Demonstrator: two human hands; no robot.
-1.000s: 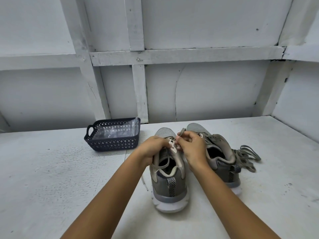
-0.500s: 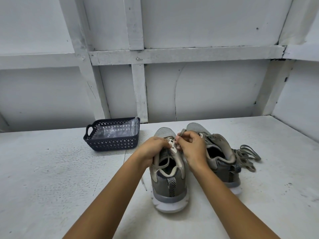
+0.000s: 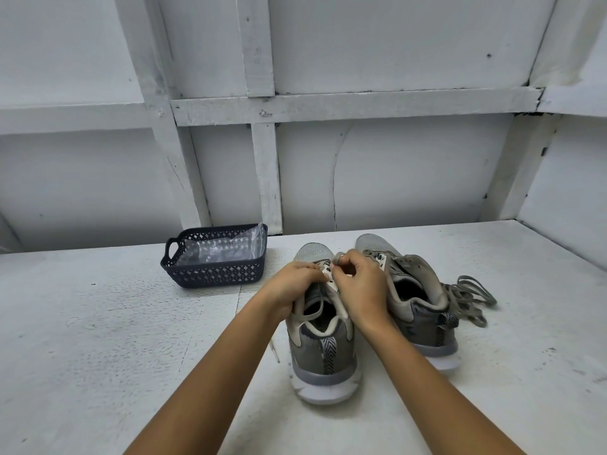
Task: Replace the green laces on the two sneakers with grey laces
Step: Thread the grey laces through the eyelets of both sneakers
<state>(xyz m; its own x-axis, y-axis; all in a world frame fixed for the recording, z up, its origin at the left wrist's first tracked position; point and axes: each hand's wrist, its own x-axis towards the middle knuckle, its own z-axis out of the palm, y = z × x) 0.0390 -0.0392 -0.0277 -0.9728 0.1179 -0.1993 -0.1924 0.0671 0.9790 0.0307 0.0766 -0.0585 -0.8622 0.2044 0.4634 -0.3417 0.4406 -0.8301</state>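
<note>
Here, flat grey lace (image 3: 319, 302) through mesh sneaker (image 3: 323, 349)

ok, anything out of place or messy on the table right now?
Minor only. A loose tangle of laces lies heaped on the table just right of the right sneaker, and one lace end trails out left of the left sneaker. Nothing spilled or damaged.

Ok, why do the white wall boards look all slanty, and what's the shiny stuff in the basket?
Head view: the wide-angle lens tilts the wall boards near the edges; head view: the shine is glare off clear plastic in the dark basket; head view: soft even light, only a faint shadow beside the nearer sneaker, and the right hand pinching the lace looks sharp, not blurred.
</note>
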